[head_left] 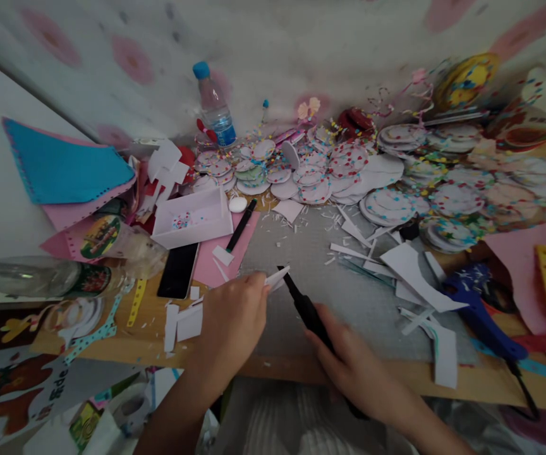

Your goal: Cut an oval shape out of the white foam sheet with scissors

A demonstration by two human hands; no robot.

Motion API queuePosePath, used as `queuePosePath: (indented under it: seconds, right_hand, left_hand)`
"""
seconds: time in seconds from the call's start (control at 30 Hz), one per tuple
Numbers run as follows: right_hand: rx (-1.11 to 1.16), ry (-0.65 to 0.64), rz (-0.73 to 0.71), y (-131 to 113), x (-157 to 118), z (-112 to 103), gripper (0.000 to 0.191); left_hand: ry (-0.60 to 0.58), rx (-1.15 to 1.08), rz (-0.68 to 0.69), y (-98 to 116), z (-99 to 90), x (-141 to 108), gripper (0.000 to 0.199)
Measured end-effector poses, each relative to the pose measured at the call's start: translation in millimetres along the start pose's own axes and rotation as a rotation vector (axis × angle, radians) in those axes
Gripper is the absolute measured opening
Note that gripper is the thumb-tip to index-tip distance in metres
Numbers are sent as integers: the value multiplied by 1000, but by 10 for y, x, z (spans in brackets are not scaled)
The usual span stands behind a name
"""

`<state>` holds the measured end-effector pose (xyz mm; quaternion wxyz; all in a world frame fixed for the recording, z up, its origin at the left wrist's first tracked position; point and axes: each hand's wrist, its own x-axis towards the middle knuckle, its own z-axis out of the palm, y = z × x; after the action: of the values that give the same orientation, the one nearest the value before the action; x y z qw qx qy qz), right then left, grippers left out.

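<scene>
A: Paper where?
B: White paper, pinched between thumb and fingers of left hand, juts out on that hand's right, over the grey mat

A: Long axis?
B: Slants up to the right, away from left hand

A: Right hand?
B: Wrapped round black tool, which slopes up-left, tip just beside paper's outer end; contact, can't tell

A: Nearer hand?
B: Left, it's on the paper; right sits lower, off to the right
</scene>
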<state>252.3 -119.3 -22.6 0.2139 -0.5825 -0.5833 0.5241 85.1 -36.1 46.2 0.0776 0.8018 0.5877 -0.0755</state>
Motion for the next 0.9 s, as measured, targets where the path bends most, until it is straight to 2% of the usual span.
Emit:
queuePosePath:
  seconds: [0.3, 0.4, 0.6, 0.9]
  right_hand:
    - [-45, -59, 3, -56, 94, -68, 22]
    - [-95, -57, -8, -62, 110, -43, 20]
    - [-223, -68, 60, -62, 111, 45, 17]
    - [-260, -75, 91, -87, 135, 66, 11]
  left_hand:
    - [17, -3, 48, -27, 15, -20, 20]
    - [12, 3, 25, -12, 12, -27, 20]
    - [-6, -2, 31, 8, 8, -20, 20]
    - [-11, 0, 26, 0, 0, 14, 20]
